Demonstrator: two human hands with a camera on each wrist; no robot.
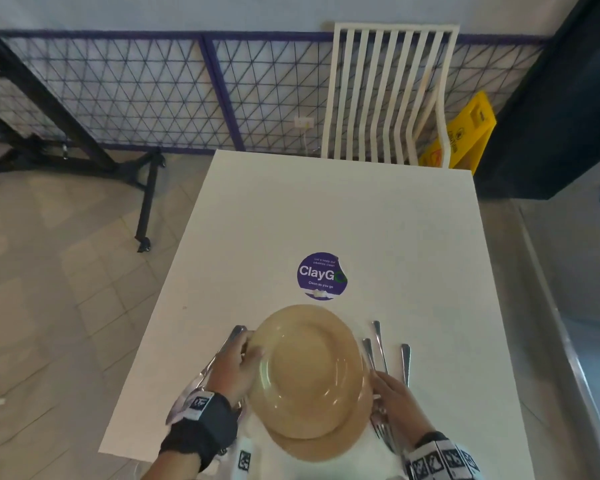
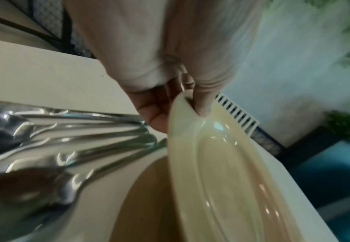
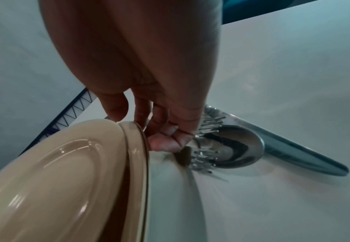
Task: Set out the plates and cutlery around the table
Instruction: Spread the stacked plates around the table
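Note:
Two tan plates lie stacked near the front edge of the white table (image 1: 326, 209). My left hand (image 1: 248, 348) grips the top plate (image 1: 309, 368) at its left rim, thumb (image 2: 203, 101) on top and fingers beneath, and that side is raised off the lower plate (image 1: 326, 445). At the right rim my right hand (image 1: 385, 386) has its thumb over the edge and its fingers (image 3: 165, 140) curled under beside the lower rim (image 3: 137, 155). Spoons (image 2: 66, 144) lie left of the plates. Forks (image 3: 205, 157), a spoon (image 3: 238, 147) and a knife (image 3: 304, 155) lie to the right.
A purple round sticker (image 1: 321, 276) marks the table's middle. A white slatted chair (image 1: 388, 91) stands at the far end, with a yellow floor sign (image 1: 465, 136) beside it. A black stand (image 1: 146, 202) is on the floor at left and a dark counter (image 1: 551, 98) at right.

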